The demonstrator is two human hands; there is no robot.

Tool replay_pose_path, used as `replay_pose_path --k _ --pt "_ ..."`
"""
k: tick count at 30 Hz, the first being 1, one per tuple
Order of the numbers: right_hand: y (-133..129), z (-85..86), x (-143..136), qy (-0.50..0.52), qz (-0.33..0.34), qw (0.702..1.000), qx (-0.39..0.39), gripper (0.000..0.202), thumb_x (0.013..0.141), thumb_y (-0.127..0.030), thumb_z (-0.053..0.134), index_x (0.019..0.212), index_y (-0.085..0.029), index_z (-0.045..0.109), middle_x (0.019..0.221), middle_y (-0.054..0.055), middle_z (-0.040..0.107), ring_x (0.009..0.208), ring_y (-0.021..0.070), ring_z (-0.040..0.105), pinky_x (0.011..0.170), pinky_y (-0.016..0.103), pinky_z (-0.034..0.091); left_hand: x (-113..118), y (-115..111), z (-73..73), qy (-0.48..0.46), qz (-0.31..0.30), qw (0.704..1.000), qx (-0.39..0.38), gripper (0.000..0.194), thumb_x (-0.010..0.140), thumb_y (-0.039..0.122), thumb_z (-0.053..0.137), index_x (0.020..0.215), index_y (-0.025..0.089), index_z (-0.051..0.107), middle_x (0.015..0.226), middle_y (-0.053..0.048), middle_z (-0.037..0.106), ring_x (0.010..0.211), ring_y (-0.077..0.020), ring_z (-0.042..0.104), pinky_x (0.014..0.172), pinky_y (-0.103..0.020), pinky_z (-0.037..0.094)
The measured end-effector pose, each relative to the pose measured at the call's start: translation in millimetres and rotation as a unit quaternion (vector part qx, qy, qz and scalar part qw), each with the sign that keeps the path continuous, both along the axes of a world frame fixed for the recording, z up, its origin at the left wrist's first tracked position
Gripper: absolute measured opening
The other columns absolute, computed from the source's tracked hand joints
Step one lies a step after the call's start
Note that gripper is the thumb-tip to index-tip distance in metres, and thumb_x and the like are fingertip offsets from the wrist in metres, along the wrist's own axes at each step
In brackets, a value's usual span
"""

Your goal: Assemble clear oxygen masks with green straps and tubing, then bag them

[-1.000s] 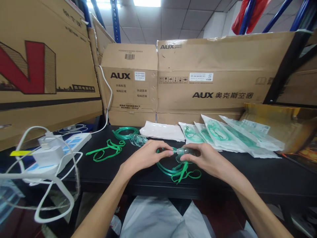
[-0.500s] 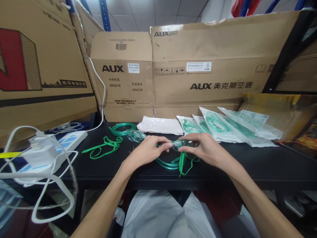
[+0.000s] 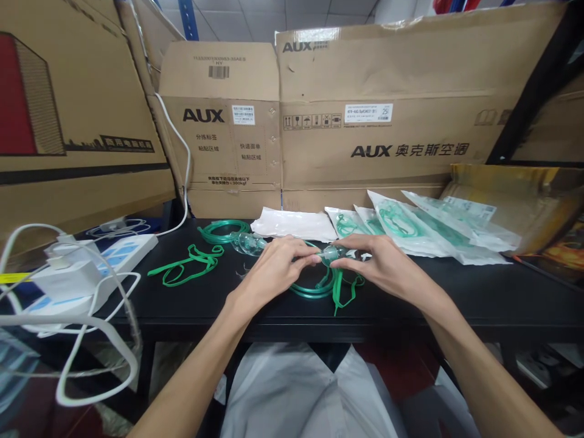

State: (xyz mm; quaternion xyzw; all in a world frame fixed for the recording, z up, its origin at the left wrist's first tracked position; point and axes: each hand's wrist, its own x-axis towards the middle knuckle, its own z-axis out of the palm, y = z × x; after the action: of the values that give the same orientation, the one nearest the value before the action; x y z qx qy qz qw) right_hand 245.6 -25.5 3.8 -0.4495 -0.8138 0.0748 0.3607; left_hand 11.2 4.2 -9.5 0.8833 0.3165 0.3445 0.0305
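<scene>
Over the black table, my right hand (image 3: 385,264) grips a small clear plastic nebulizer cup (image 3: 331,254) between thumb and fingers. At the left end of this cup my left hand (image 3: 285,261) is closed in a pinch; the exact part between its fingertips is hidden. Below the hands lies a coil of green tubing (image 3: 314,294), with a green elastic strap (image 3: 338,292) beside it. Left of my left hand rests another clear cup-like piece (image 3: 249,243), near a second green tubing coil (image 3: 210,233). A loose green strap (image 3: 194,267) lies farther left.
Sealed clear pouches with green tubing (image 3: 401,225) overlap at the back right. A white packet (image 3: 292,224) lies behind my hands. Cardboard panels (image 3: 365,73) stand along the back. A white power strip (image 3: 125,252) with looping cables takes up the left side.
The view has tilted down slightly, so everything sits a little higher. My right fingers have shifted on the nebulizer cup, and more of it shows between my hands.
</scene>
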Motion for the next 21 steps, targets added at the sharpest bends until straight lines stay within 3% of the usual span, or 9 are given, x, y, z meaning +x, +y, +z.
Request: replay_pose_path --k 6,9,11,13,16,18,21 --pt "1 1.0 0 0.023 -0.024 0.999 -0.042 0.047 0.085 -0.049 0.074 0.118 -0.015 0.076 0.117 0.009 0.077 0.106 0.0302 0.069 0.091 0.037 0.05 3 1 -1.4 -0.006 0.008 0.999 0.041 0.021 0.099 0.029 0.061 0.11 0.02 0.077 0.098 -0.002 0.077 0.092 -0.0193 0.063 0.084 -0.032 0.046" --pt "0 2.4 -1 0.025 -0.026 0.995 -0.09 0.044 0.086 -0.054 0.071 0.108 -0.017 0.077 0.092 0.004 0.077 0.077 0.0229 0.064 0.068 0.032 0.046 4 0 -0.8 -0.011 0.012 0.998 0.054 0.02 0.099 0.029 0.062 0.109 0.02 0.077 0.098 -0.003 0.077 0.092 -0.0194 0.063 0.084 -0.032 0.047" --pt "0 2.6 -1 0.026 -0.002 0.994 -0.111 0.037 0.088 -0.054 0.067 0.09 -0.018 0.075 0.073 -0.001 0.066 0.063 0.0159 0.05 0.058 0.029 0.034 4 1 -0.6 -0.011 0.014 0.998 0.063 0.021 0.099 0.028 0.062 0.11 0.02 0.077 0.098 -0.003 0.076 0.092 -0.0196 0.063 0.084 -0.032 0.048" --pt "2 1.4 0 0.037 0.03 0.991 -0.123 0.038 0.09 -0.054 0.065 0.076 -0.018 0.066 0.065 -0.004 0.052 0.06 0.0124 0.038 0.055 0.028 0.026 3 1 -0.6 -0.011 0.016 0.997 0.074 0.021 0.099 0.028 0.062 0.111 0.019 0.076 0.098 -0.003 0.076 0.092 -0.0197 0.063 0.084 -0.033 0.048" --pt "6 -1.7 1 0.061 0.062 0.983 -0.159 0.041 0.091 -0.055 0.064 0.072 -0.019 0.059 0.064 -0.006 0.038 0.059 0.0111 0.032 0.054 0.027 0.023 2 2 -0.9 0.001 0.015 0.996 0.083 0.021 0.099 0.028 0.061 0.11 0.018 0.076 0.098 -0.003 0.076 0.09 -0.0198 0.062 0.083 -0.033 0.047" --pt "8 -3.1 2 0.068 0.078 0.976 -0.193 0.041 0.092 -0.056 0.063 0.075 -0.018 0.061 0.063 -0.007 0.036 0.057 0.011 0.033 0.053 0.027 0.025 2 3 -1.2 0.009 0.007 0.997 0.073 0.021 0.1 0.028 0.059 0.109 0.019 0.076 0.098 -0.004 0.076 0.091 -0.02 0.062 0.083 -0.033 0.046" --pt "10 -3.1 4 0.067 0.092 0.973 -0.202 0.04 0.092 -0.055 0.062 0.079 -0.018 0.065 0.064 -0.005 0.046 0.059 0.0118 0.041 0.056 0.026 0.032 1 1 -1.9 0.002 -0.002 0.999 0.035 0.023 0.101 0.03 0.058 0.112 0.02 0.076 0.101 -0.004 0.076 0.096 -0.0203 0.063 0.086 -0.032 0.046"
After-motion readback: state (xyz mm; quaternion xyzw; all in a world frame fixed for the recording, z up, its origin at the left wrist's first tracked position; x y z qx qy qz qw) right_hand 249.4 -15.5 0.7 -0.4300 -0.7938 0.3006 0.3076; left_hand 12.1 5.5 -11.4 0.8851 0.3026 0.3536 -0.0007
